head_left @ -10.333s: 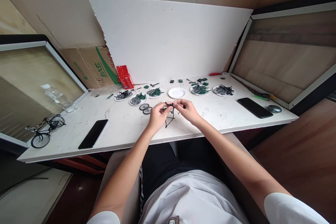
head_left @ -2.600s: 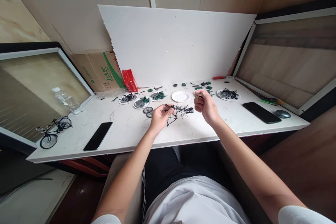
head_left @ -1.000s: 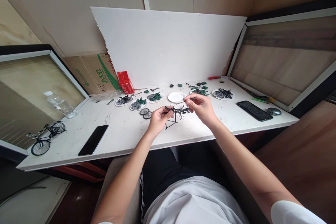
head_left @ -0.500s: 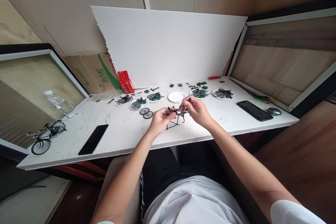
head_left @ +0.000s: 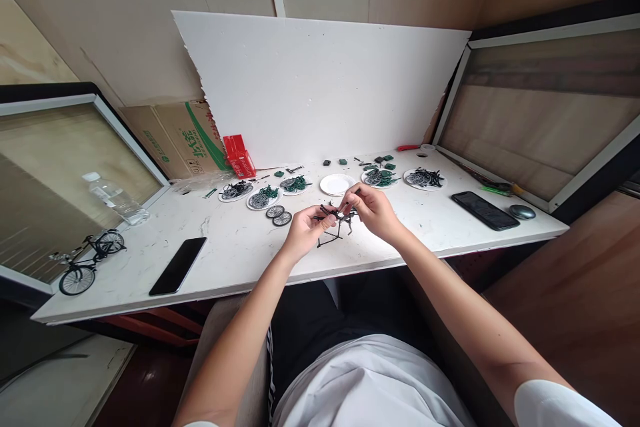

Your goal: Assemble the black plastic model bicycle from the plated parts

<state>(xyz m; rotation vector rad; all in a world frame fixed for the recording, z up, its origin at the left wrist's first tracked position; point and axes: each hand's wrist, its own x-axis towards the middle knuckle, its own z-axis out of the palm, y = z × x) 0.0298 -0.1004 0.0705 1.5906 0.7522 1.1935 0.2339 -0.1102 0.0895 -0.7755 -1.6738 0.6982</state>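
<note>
My left hand point(head_left: 306, 230) pinches a thin black frame of small bicycle parts point(head_left: 330, 239) above the table's front middle. My right hand point(head_left: 373, 213) is closed at the frame's upper right, its fingertips pinched on something small that I cannot make out. Parts of the frame hang below and between the hands. Two small black wheels point(head_left: 279, 215) lie just left of my left hand. Behind the hands is a white paper plate point(head_left: 336, 185). A small black bicycle point(head_left: 93, 257) stands at the table's left end.
Plates with green and black parts point(head_left: 264, 198) point(head_left: 425, 179) line the back. A phone point(head_left: 179, 267) lies at left, another phone point(head_left: 485, 211) at right beside a round metal tin point(head_left: 523, 212). A plastic bottle point(head_left: 117, 199) and a red box point(head_left: 240, 156) are at left.
</note>
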